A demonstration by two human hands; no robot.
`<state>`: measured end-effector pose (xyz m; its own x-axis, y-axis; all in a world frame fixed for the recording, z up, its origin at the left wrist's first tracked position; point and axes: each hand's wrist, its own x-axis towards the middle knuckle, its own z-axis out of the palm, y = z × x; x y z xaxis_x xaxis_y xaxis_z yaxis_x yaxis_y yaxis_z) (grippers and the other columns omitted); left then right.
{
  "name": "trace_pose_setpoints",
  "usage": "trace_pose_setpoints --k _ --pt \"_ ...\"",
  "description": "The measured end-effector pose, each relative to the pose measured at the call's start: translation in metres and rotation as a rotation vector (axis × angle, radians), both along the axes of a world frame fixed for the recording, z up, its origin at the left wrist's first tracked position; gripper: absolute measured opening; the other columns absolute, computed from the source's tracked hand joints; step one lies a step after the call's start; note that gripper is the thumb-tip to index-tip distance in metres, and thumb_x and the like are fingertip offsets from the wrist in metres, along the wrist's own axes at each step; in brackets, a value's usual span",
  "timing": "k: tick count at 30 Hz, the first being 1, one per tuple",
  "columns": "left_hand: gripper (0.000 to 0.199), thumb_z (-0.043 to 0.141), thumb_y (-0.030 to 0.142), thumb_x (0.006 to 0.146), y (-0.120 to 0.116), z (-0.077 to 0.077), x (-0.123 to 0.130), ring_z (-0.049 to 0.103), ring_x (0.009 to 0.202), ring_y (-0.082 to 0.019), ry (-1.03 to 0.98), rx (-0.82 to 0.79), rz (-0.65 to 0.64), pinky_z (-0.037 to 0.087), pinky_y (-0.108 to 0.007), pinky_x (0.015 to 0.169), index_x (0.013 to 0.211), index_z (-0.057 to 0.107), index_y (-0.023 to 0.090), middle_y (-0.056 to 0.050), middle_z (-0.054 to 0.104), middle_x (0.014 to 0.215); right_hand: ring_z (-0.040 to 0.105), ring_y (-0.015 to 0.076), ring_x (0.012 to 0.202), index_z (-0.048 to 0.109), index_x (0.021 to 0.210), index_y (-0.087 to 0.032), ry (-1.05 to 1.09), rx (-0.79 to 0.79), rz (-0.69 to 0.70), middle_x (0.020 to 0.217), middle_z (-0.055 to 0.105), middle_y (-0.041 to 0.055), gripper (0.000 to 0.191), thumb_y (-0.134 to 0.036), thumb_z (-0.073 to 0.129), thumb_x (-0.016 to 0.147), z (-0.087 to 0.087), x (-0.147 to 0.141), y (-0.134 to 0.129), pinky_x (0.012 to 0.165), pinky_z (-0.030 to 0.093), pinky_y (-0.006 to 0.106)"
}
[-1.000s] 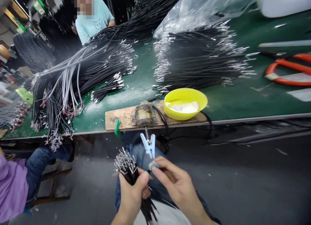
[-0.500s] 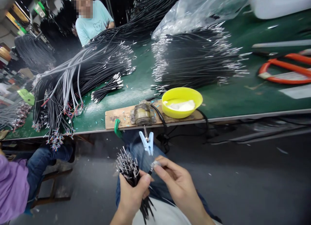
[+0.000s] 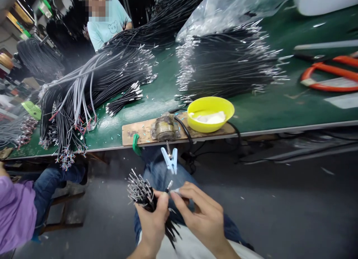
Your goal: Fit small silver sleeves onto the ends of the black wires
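Note:
My left hand (image 3: 152, 220) is wrapped round a bundle of black cables (image 3: 148, 199) whose stripped, silvery ends fan out at the top. One black cable (image 3: 167, 189) stands apart from the bundle, held by the left thumb, its bare silvery tip pointing up. Thumb and forefinger of my right hand (image 3: 200, 210) are pinched together at this cable, just below its tip. Something small and whitish shows between those fingertips; I cannot make out what it is. Just above hangs a light blue clothespin-like clip (image 3: 170, 160) on the shaft of a small motor (image 3: 165, 128).
The motor and a yellow bowl (image 3: 211, 126) with white material sit on a wooden board (image 3: 130, 134) at the bench edge. Cable stacks (image 3: 223, 67) and orange-handled scissors (image 3: 316, 78) lie on the green bench. A co-worker (image 3: 107, 24) sits opposite; another person's purple sleeve (image 3: 19, 214) shows left.
The right fingertips have shifted slightly left and down along the single cable, and its bare tip now shows above them. The left hand with the bundle has tilted a little left.

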<state>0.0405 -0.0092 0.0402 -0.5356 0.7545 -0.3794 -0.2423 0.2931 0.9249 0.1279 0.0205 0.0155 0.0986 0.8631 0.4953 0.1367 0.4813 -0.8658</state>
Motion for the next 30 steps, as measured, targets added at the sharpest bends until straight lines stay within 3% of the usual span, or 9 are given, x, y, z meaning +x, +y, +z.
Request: trace_pose_setpoints --k 5,10,16,23,30 --pt "0.033 0.074 0.042 0.055 0.004 0.011 -0.001 0.038 0.039 -0.006 0.130 0.059 -0.015 0.033 -0.020 0.040 0.049 0.059 0.014 0.005 0.045 0.042 0.045 0.0109 0.045 0.050 0.058 -0.020 0.079 -0.133 -0.034 0.052 0.047 -0.0034 0.022 -0.012 0.056 0.078 0.000 0.008 0.004 0.044 0.038 0.022" --pt "0.012 0.074 0.024 0.053 0.000 0.012 0.004 0.053 0.048 -0.013 0.190 0.109 -0.016 0.047 -0.026 0.053 0.053 0.065 0.016 0.000 0.061 0.051 0.051 0.0130 0.048 0.054 0.061 -0.020 -0.003 -0.130 0.138 0.054 0.054 -0.0003 0.019 -0.017 0.055 0.079 0.012 0.010 0.009 0.046 0.042 0.023" --pt "0.009 0.073 0.021 0.054 -0.003 0.008 0.005 0.057 0.049 -0.016 0.200 0.079 0.019 0.049 -0.028 0.051 0.057 0.067 0.015 -0.002 0.064 0.053 0.041 0.0107 0.043 0.047 0.057 -0.021 -0.142 -0.023 0.025 0.049 0.042 -0.0036 0.026 -0.012 0.053 0.080 0.014 0.003 0.004 0.042 0.035 0.024" --pt "0.020 0.075 0.030 0.054 -0.002 0.011 0.005 0.049 0.046 -0.012 0.187 0.088 -0.022 0.045 -0.025 0.048 0.052 0.063 0.014 0.001 0.056 0.048 0.042 0.0111 0.045 0.046 0.062 -0.022 -0.138 0.077 -0.009 0.051 0.043 -0.0039 0.024 -0.004 0.053 0.078 0.008 0.000 0.001 0.047 0.037 0.024" --pt "0.040 0.077 0.046 0.051 0.003 0.010 -0.003 0.023 0.031 -0.001 -0.143 0.022 -0.071 0.020 -0.015 0.033 0.056 0.054 0.014 0.011 0.034 0.036 0.042 0.0117 0.045 0.048 0.056 -0.021 0.037 -0.111 0.011 0.050 0.043 -0.0031 0.025 -0.010 0.052 0.078 0.004 0.005 -0.001 0.044 0.036 0.024"
